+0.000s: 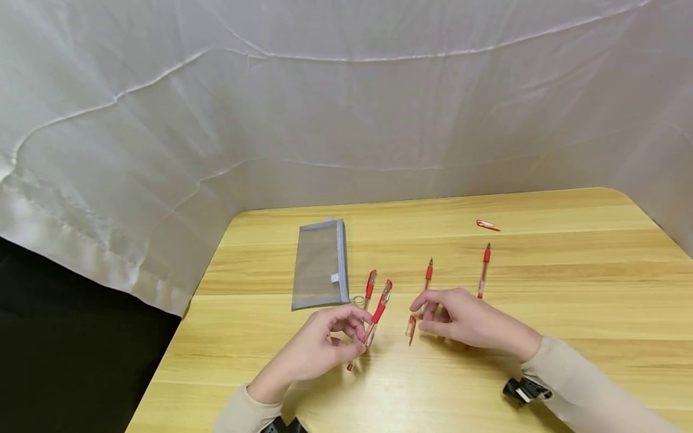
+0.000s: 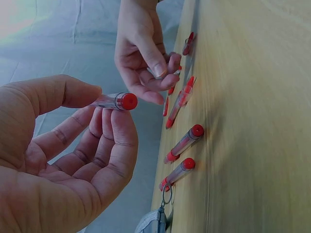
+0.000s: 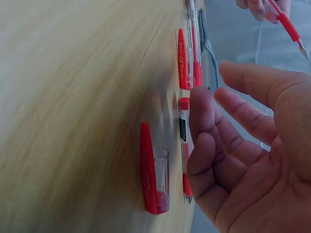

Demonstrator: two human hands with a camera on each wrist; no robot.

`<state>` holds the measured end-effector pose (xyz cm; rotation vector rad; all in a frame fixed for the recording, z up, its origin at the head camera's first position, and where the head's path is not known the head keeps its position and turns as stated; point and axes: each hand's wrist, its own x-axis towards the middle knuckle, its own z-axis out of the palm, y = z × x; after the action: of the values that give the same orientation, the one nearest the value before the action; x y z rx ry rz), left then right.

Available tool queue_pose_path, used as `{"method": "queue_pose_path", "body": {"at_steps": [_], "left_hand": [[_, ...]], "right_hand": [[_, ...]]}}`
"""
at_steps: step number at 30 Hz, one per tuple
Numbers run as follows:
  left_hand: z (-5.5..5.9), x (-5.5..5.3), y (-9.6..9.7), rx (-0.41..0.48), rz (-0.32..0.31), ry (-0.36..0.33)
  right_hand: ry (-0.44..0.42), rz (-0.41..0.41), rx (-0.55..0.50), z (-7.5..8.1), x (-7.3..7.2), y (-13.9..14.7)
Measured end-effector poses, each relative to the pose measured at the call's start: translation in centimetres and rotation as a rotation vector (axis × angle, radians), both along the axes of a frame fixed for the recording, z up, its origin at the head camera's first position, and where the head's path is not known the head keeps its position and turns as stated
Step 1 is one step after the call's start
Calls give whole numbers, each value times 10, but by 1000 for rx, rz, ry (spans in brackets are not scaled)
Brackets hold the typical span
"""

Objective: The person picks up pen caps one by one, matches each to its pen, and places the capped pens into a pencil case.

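My left hand [image 1: 319, 343] pinches an uncapped red gel pen [image 3: 290, 29] near its rear end, between thumb and fingertips. The pen's metal tip points away from the hand in the right wrist view. My right hand [image 1: 468, 319] hovers above the table with loosely bent fingers and nothing in them. Beside its fingertips lie a red pen cap [image 1: 411, 329] and another uncapped pen [image 1: 429, 273]. A second cap [image 3: 148, 170] lies below the right hand in the right wrist view. Two more red pens [image 2: 184, 143] lie by the left hand, partly hidden in the head view.
A grey mesh zip pouch [image 1: 320, 264] lies at the left, its pull ring [image 1: 358, 300] close to the pens. Farther right are an uncapped pen [image 1: 484, 270] and a loose cap [image 1: 488, 225]. Pale curtains [image 1: 379, 120] hang behind the wooden table [image 1: 568, 288].
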<state>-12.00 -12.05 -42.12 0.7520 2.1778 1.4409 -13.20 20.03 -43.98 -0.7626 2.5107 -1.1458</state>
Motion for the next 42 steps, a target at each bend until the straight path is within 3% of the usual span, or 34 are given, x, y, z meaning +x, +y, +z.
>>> {"method": "queue_pose_path", "body": {"at_steps": [12, 20, 42], "left_hand": [[-1, -1, -1, 19, -6, -22], [-1, -1, -1, 29, -11, -28], [-3, -2, 0, 37, -9, -37]], "right_hand": [[74, 18, 77, -5, -3, -9], [56, 20, 91, -4, -3, -14], [106, 21, 113, -5, 2, -17]]}}
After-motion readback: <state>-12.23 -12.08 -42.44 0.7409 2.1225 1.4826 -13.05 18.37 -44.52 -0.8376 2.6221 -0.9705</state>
